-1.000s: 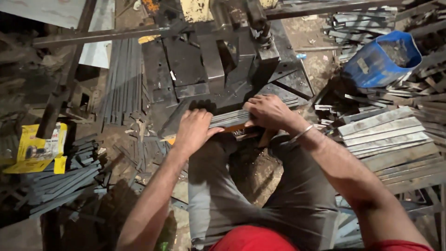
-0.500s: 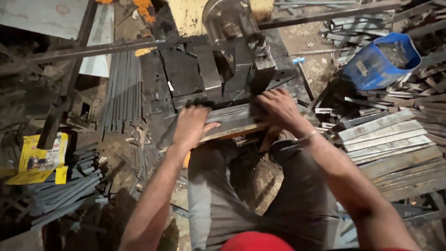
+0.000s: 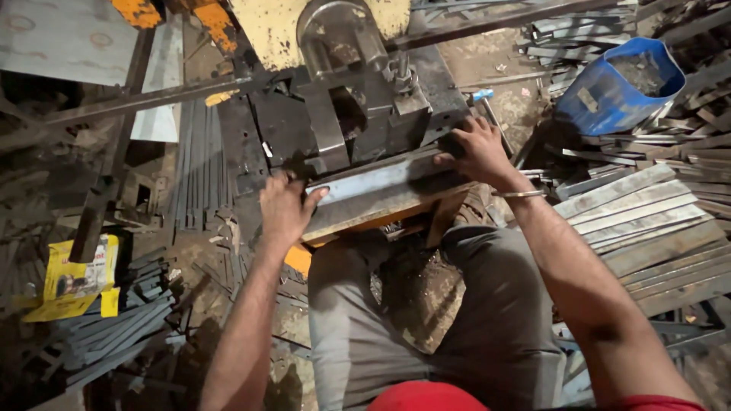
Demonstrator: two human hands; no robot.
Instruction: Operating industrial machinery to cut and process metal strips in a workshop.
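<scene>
Now both hands feed a strip [image 3: 381, 186] into the press [image 3: 358, 114]: left hand [image 3: 285, 209] and right hand [image 3: 476, 148] each grasp an end; it needs squaring under the die.

Long flat grey steel strip [image 3: 381, 183], dull and slightly bluish, lying across the centre of the frame on a worn wooden board [image 3: 373, 217]. The strip runs from lower left to upper right, tilted slightly, its far edge against the base of the dark press tooling [image 3: 358, 125]. Left hand [image 3: 285, 209] grips its left end; right hand [image 3: 476, 148] presses on its right end.
</scene>
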